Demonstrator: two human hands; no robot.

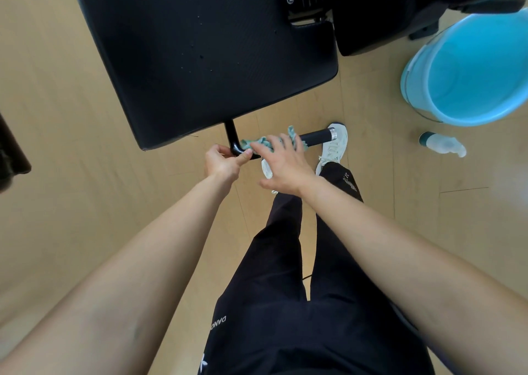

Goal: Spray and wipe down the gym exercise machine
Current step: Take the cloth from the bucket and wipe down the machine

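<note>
The gym machine's big black padded seat (pixel 200 51) fills the upper middle. Below its front edge a black handle bar (pixel 314 136) with a silver end cap sticks out to the right. A teal cloth (pixel 291 133) is draped over this bar. My right hand (pixel 283 166) lies over the cloth with its fingers curled round cloth and bar. My left hand (pixel 223 161) pinches the cloth's left end at the bar's bend, thumb pointing right. A spray bottle (pixel 441 143) lies on its side on the floor at the right.
A light blue bucket (pixel 468 68) stands on the wooden floor at the upper right. More black machine parts (pixel 371 11) sit behind the seat. My legs in dark trousers and white shoes (pixel 333 148) stand just under the handle. A dark object (pixel 11 151) is at the left edge.
</note>
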